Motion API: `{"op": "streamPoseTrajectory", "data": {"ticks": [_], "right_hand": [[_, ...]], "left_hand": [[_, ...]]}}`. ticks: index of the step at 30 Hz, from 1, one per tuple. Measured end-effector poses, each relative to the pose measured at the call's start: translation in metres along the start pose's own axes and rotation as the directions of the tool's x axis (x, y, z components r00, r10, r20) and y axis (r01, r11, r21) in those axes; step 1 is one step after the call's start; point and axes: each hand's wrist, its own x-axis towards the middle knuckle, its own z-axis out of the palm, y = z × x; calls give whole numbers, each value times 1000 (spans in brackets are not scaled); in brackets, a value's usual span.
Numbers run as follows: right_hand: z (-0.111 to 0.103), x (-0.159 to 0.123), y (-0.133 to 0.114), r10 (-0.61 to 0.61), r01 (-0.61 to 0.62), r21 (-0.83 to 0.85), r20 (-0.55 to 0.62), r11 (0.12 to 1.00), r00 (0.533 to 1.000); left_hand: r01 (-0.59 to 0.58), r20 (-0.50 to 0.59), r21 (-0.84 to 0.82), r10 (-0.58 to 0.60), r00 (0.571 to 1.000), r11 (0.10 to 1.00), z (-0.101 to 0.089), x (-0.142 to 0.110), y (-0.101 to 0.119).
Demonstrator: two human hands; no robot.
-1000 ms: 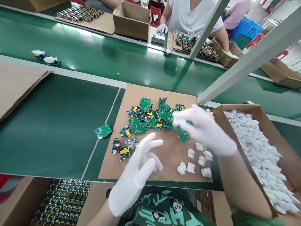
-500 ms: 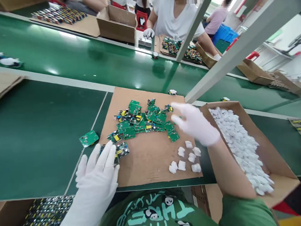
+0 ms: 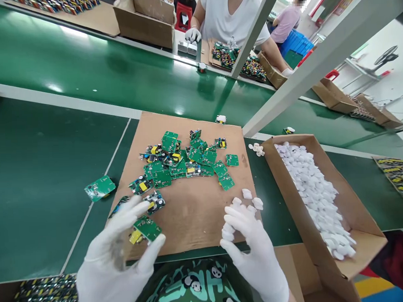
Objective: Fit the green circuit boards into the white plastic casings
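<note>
My left hand (image 3: 121, 255), in a white glove, curls at the cardboard sheet's lower left corner. Its thumb and fingers lie on either side of a tilted green circuit board (image 3: 147, 227) with a yellow component. Just beyond the fingertips lies another circuit board (image 3: 154, 202), parts side up. Also gloved, my right hand (image 3: 249, 239) arches over small white pieces at the sheet's lower right, fingers and thumb apart. One white piece (image 3: 228, 231) shows between thumb and fingertips; whether they touch it is unclear. Beyond them, another white piece (image 3: 247, 194) rests on the cardboard.
Several circuit boards (image 3: 178, 163) are heaped on the cardboard sheet (image 3: 197, 221). A single board (image 3: 100, 188) lies left. At right stands a carton (image 3: 363, 240) full of white pieces. A green conveyor (image 3: 136, 78) crosses behind, under a slanted post (image 3: 304, 68). A co-worker's gloved hand (image 3: 193, 35) is opposite.
My left hand, palm down over the boards half a second ago, now has a tilted board between thumb and fingers. My right hand has moved from beside the heap down to the white pieces.
</note>
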Motion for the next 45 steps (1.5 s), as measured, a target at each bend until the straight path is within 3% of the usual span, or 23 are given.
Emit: {"op": "streamPoseTrajectory", "data": {"ticks": [2,4,6,8,9,11,16,21,26,31,35,38,41,45], "right_hand": [[-6,3,-7,126,-145,311,79,939,989],[-10,11,-13,144,-189,521,127,833,981],[-12,20,-17,93,-154,606,132,781,987],[-11,28,-18,60,-122,603,122,788,991],[-10,30,-18,59,-118,583,119,804,991],[-8,32,-16,73,-112,535,94,837,993],[-4,28,-6,88,-71,485,-13,872,996],[-9,34,-4,97,-82,437,-11,896,995],[-12,42,-17,12,-93,472,171,877,985],[1,38,-23,-26,21,175,23,984,999],[10,37,-24,-52,52,4,-111,999,993],[9,38,-25,-94,96,9,-129,995,987],[5,40,-28,-98,102,90,-53,991,994],[5,40,-33,44,-27,259,-60,966,997]], "left_hand": [[133,27,-277,-130,991,952,9,-3,14],[264,190,-510,-192,963,819,21,-3,23],[451,392,-665,-235,889,595,34,0,26],[622,548,-683,-295,783,381,46,5,27],[677,597,-665,-319,736,316,51,8,27],[726,638,-622,-348,687,294,59,12,28],[773,607,-481,-479,634,414,64,19,35],[748,621,-552,-417,663,368,60,20,42],[680,604,-621,-315,733,391,63,7,31],[604,523,-575,-320,790,552,66,-9,26],[525,474,-543,-278,836,655,67,-19,25],[452,473,-511,-200,858,731,68,-25,18],[341,453,-482,-103,886,807,69,-30,13],[210,428,-452,5,904,867,73,-34,14]]}}
